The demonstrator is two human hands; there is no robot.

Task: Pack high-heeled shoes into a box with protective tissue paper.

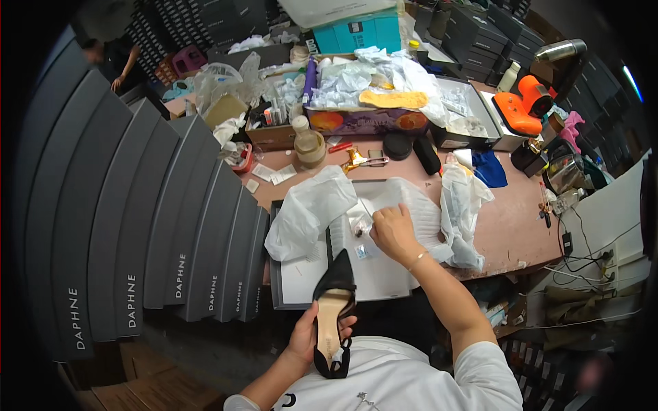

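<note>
My left hand [301, 342] is wrapped round a black pointed-toe slingback shoe [336, 308], with its beige insole facing up and its toe pointing away from me. My right hand [393, 231] is over an open grey shoebox [277, 291] with a white inside. Its fingers are curled closed, and whatever they may hold is hidden. Crumpled white tissue paper [312, 212] spreads over the box's left side, and more paper lies under and beside my right hand. A small clear packet with blue marks [361, 251] rests in the box.
Tall stacks of dark grey shoeboxes [164, 219] rise on the left. Across the pink table [507, 226] stand a carton of crumpled paper [370, 120], a bottle [310, 145], a black round tin [397, 145] and an orange device [524, 106]. Another person [116, 65] is at far left.
</note>
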